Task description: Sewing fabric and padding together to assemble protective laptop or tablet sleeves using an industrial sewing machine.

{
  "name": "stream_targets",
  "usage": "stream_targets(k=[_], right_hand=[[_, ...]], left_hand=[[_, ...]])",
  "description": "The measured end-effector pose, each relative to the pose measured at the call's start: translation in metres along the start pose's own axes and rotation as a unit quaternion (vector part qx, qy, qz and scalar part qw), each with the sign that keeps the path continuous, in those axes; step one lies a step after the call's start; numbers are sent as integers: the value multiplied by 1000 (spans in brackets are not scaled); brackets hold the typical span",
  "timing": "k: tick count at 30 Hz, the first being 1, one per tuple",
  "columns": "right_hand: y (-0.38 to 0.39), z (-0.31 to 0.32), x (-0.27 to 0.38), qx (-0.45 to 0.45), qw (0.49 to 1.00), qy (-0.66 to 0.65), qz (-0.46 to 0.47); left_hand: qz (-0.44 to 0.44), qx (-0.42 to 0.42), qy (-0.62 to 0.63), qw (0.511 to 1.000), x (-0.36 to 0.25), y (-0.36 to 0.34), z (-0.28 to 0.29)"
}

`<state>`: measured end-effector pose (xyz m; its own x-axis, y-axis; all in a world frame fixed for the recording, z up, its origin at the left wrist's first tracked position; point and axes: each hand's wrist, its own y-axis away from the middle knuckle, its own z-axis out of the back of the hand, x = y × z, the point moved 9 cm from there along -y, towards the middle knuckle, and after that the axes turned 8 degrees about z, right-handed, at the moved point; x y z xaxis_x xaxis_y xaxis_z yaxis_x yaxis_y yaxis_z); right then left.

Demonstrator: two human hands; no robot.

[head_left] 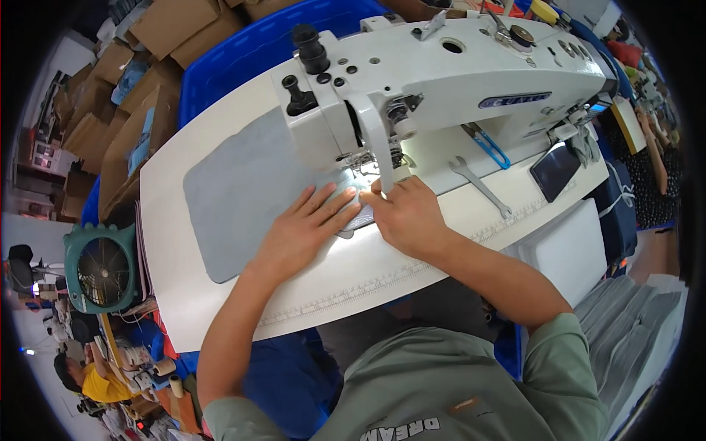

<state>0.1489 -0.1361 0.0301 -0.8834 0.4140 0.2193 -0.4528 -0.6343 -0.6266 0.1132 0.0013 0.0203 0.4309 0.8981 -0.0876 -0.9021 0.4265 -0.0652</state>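
Material (235, 191) in smooth grey lies flat on our white table (368, 257), its right part running under the head of our sewing machine (471, 88). We press it with our left hand (298, 231), palm down and fingers spread. Our right hand (412, 220) is curled beside the lit needle area, fingertips close to those of the left; we cannot tell whether it pinches anything. Behind the table we have a big blue bin (209, 73), its contents mostly hidden from us by the machine. Among the cardboard boxes (176, 29) at upper left, we see an open carton (118, 173) with something bluish in it, too unclear to name. Right of our hands lie a wrench (482, 187), blue-handled snips (489, 145) and a phone (555, 170).
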Motion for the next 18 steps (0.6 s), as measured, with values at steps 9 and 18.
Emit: stream_targets(k=[9, 18], right_hand=[[-1, -12, -9, 44, 999, 15, -27], [-6, -5, -4, 7, 1000, 15, -1]], left_hand=[[-2, 17, 68, 998, 20, -7, -4], [6, -6, 94, 996, 30, -13, -4]])
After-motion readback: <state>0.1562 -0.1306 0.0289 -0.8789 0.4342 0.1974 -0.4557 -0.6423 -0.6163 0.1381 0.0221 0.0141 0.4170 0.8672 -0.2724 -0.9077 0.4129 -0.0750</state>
